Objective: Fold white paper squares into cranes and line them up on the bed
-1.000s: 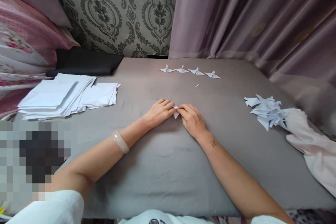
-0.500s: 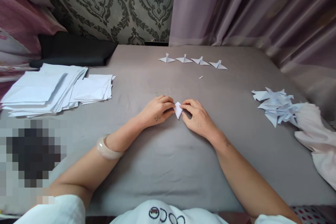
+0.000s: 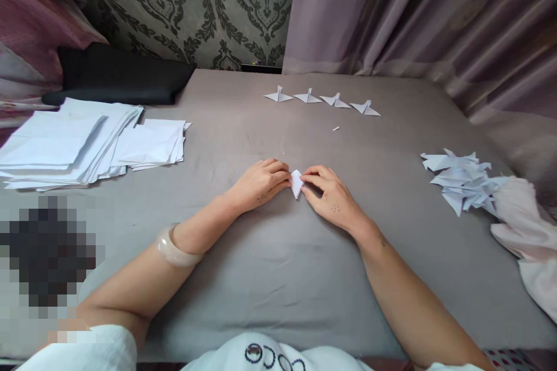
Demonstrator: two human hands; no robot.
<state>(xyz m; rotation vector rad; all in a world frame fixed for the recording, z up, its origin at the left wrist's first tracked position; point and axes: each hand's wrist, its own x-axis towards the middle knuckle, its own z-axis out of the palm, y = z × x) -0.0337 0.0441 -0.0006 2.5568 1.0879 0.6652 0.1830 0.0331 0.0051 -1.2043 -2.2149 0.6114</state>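
A small piece of folded white paper (image 3: 297, 184), kite-shaped with its point toward me, is between my two hands low over the grey cloth surface. My left hand (image 3: 266, 184) pinches its left edge with thumb and fingertips. On the opposite edge, the thumb and index finger of my right hand (image 3: 329, 193) grip it, with a gap between them behind the paper. The inner folds are too small to make out. Farther back stand several folded paper cranes (image 3: 308, 96) in a row, wings spread.
Stacks of white paper sheets (image 3: 47, 139) and smaller paper squares (image 3: 152, 144) lie at the left. A heap of folded paper cranes (image 3: 463, 179) rests at the right beside pale crumpled cloth (image 3: 520, 208). Black folded material (image 3: 117, 75) sits at the back left. A tiny paper scrap (image 3: 335, 128) lies mid-surface.
The view has shifted slightly. Both hands keep their hold on the folded paper; the left thumb and fingers look closer together, and the right hand has barely moved.
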